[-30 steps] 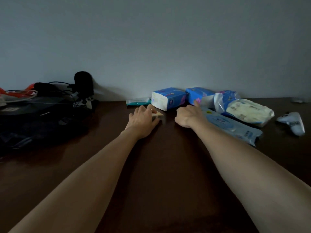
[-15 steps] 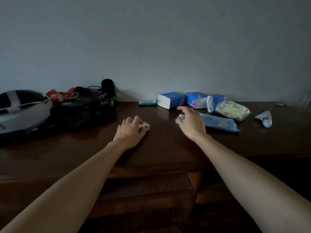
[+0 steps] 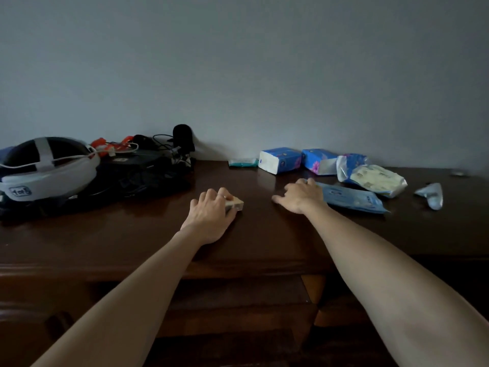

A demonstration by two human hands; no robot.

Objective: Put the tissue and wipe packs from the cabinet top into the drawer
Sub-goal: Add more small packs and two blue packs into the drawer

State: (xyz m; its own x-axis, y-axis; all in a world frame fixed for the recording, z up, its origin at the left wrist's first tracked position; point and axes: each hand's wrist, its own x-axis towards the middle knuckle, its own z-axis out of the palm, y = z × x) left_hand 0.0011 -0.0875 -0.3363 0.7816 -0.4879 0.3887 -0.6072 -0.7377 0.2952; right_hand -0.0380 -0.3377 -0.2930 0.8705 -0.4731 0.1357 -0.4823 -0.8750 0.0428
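Right hand point(image 3: 300, 195) lowered onto flat blue wipe pack point(image 3: 350, 197); view pulled back, drawer front point(image 3: 238, 300) showing.

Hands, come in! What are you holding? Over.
Left hand grips small beige pack. Right hand open, touching flat blue wipe pack. Nothing blocking.

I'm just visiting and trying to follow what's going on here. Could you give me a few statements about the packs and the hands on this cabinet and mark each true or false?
1. The left hand grips a small beige pack. True.
2. The right hand lifts the flat blue wipe pack in the air. False: the pack lies on the cabinet top, the hand touching its near end.
3. Two blue tissue packs stand near the wall. True.
4. The cream-coloured pack is in the drawer. False: it lies on the cabinet top.
5. A white headset lies at the left. True.
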